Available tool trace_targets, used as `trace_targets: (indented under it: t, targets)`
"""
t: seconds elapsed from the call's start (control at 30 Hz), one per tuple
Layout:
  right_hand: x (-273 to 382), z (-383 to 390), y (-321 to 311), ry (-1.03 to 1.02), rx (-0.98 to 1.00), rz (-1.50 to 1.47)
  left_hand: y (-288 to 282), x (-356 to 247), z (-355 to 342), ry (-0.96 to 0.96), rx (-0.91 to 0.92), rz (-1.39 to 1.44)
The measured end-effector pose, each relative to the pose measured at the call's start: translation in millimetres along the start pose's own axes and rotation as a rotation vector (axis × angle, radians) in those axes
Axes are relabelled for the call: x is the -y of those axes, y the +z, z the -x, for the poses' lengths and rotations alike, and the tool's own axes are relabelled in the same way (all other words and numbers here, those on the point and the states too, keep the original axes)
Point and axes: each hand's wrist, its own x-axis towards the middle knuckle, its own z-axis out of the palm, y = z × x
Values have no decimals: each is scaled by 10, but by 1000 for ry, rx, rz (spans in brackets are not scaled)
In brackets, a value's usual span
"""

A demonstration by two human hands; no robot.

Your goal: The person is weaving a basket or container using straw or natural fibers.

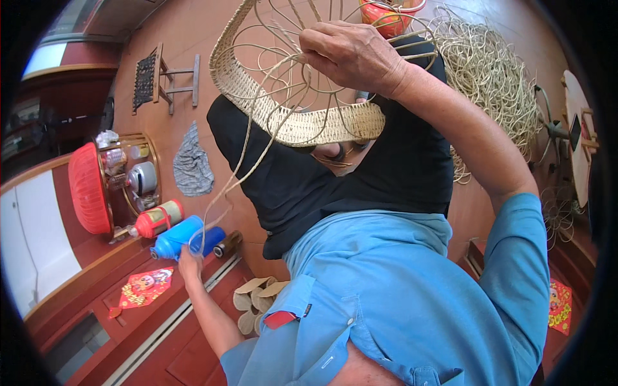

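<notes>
A round, partly woven straw basket (341, 125) with looped wire ribs rests across my knees, tilted, its pale woven band curving round the near and left side. My right hand (351, 56) is closed at the ribs on its upper side, fingers curled round a straw cord. From there the long straw cord (241, 157) runs down to the left in slack strands. At its lower end my left hand (190, 262), arm stretched out to the left, is closed on the cord; its fingertips are small and partly hidden by the loop.
A large heap of straw cord (492, 90) lies at the right, near a red bucket (389, 22). To the left are a small stool (151, 80), a grey cloth (192, 164), a red dome cover (89, 188) and several flasks, including a blue flask (177, 237). Slippers (248, 302) lie beside me.
</notes>
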Motion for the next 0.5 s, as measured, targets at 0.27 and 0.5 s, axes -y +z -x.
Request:
trace_targets:
  t: [0.27, 0.5]
  targets:
    - [70, -67, -24, 89, -10, -50, -809, -3137, 312, 647, -516, 657]
    - [94, -44, 14, 131, -31, -28, -942, -3569, 430, 813, -442, 384]
